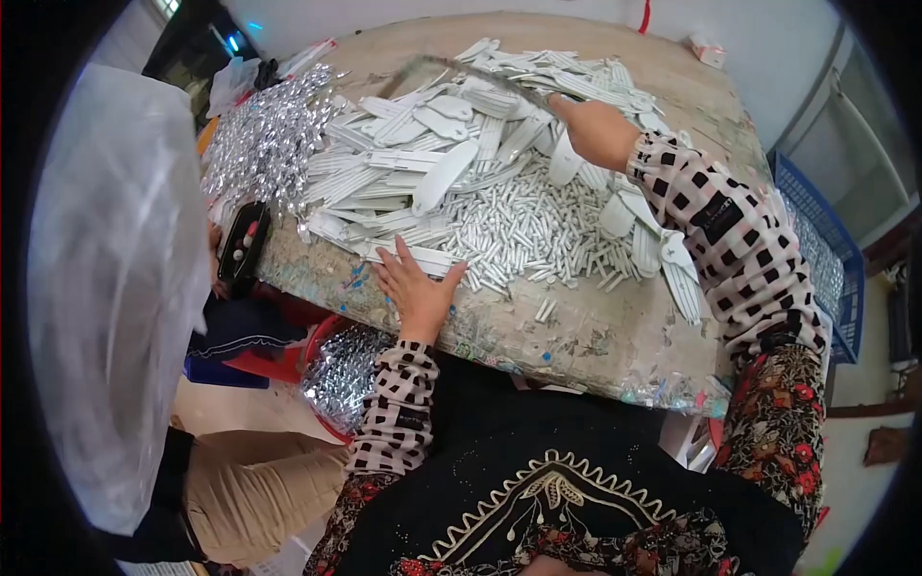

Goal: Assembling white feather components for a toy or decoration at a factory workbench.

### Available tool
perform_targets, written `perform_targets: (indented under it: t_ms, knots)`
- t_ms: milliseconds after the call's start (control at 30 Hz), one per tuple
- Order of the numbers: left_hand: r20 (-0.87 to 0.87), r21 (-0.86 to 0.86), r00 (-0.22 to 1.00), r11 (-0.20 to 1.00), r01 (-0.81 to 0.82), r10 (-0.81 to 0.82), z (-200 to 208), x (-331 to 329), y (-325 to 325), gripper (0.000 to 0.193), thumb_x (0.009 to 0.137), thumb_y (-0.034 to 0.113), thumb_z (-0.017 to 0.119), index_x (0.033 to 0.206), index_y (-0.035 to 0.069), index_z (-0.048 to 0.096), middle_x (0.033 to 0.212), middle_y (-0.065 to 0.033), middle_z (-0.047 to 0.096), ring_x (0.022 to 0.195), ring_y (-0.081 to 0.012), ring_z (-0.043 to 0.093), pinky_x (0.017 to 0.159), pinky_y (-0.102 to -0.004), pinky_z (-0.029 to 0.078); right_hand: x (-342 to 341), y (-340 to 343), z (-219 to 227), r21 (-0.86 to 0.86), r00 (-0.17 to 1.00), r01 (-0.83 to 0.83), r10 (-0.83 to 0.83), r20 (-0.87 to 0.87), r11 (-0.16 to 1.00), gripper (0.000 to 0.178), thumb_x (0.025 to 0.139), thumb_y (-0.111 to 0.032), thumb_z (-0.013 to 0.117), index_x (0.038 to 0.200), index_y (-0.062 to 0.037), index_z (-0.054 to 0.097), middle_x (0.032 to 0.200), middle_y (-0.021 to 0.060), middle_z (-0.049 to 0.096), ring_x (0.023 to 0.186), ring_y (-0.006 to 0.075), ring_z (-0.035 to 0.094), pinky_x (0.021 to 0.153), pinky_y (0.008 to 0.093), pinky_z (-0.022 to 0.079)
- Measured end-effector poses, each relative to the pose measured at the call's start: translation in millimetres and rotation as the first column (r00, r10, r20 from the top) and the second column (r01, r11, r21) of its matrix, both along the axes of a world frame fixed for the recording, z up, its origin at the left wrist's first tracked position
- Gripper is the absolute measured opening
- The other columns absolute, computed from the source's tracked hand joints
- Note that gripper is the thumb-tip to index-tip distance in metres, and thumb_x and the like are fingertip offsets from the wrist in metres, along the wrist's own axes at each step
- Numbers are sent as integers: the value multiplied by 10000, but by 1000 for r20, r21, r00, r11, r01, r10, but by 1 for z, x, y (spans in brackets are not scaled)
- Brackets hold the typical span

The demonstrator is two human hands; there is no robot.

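My right hand [600, 132] reaches over the far side of the pile, its fingers closed on one end of a long, thin, dark grey strip [490, 77]. The strip runs leftward over the pile and bends down at its far end; its exact kind is unclear. Near the front table edge my left hand [419, 290] lies with its fingers spread, touching the lowest flat white pieces [423, 255]. Long white plastic-looking pieces [447, 178] with rounded ends are heaped in the middle. In front of them spreads a mass of short whitish cylinders [538, 226].
Shiny silver pieces [274, 134] cover the left of the worn wooden table [595, 336]. A black tray [240, 245] sits by the left edge. Below stands a red container [279, 363] of silver pieces. A person in tan trousers [264, 490] is at left, a blue crate [836, 259] at right.
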State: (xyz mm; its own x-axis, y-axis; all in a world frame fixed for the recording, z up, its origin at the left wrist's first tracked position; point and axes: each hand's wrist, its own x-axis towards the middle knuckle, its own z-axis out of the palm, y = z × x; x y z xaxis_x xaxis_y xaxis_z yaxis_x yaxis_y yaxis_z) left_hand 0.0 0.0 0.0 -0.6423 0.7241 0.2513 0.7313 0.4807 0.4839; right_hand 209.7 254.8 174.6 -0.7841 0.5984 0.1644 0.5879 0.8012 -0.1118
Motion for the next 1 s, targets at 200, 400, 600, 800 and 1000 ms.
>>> perform_targets:
  t_ms: [200,400,600,800,1000]
  knots:
    - [-108,-18,994,1000,-23,21,7,12,24,1065,772,577,662,1502,58,86,1513,-326,41,1395,-508,0,1104,-608,8,3,111,6,28,947,282,-273,-166,959,371,833,-45,443,1199,6,471,906,300,630,896,442,619,775,516,473]
    - [-185,-30,982,999,35,-40,10,-2,54,1019,796,550,646,1487,25,112,1524,-288,64,1400,-488,34,1095,-633,31,-61,263,5,106,938,345,-346,-4,933,258,853,-129,498,987,13,666,992,239,659,920,398,639,799,466,502]
    - [-166,-27,978,992,122,-124,7,-4,96,993,799,524,656,1473,7,142,1526,-268,90,1402,-473,72,1092,-637,60,-70,438,-58,179,932,339,-355,70,924,261,838,-132,505,990,-25,690,983,217,673,895,380,652,778,453,516]
    - [-146,-9,986,996,85,-86,4,2,84,962,806,520,651,1465,1,181,1523,-268,113,1401,-472,92,1098,-625,69,41,390,-31,133,972,63,-91,218,989,528,803,-136,525,1328,-194,519,740,141,642,609,272,637,539,402,525]
    - [-270,-23,952,989,144,-145,3,20,70,972,795,580,634,1465,20,207,1523,-258,129,1401,-476,83,1084,-657,68,206,202,41,-362,930,368,-331,162,857,633,860,-64,461,1466,-194,332,554,48,507,395,133,484,366,304,437]
